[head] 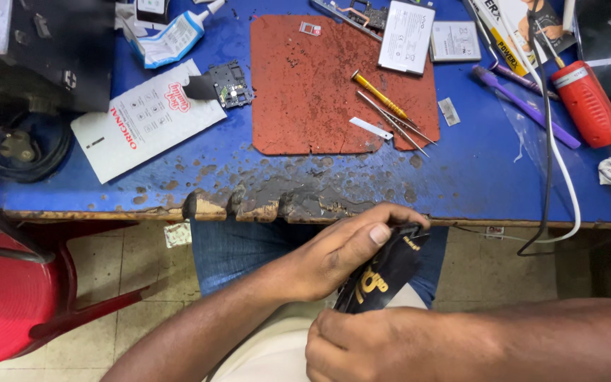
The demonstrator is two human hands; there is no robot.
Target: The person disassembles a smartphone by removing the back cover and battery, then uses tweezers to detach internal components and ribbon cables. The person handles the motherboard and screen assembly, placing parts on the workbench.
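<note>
While the left hand (334, 255) pinches the top of a black pouch (383, 272) with gold print, the right hand (351, 346) grips its lower end; both hands hold it over the lap, below the blue tabletop's (475, 177) worn edge, where a yellow screwdriver (377, 94) lies on a red mat (305, 92).

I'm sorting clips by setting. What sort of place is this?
Probably a phone repair bench: a worn blue table holds a small circuit board, phone batteries and a yellow precision screwdriver on a red work mat. Both hands grip a black pouch.
</note>
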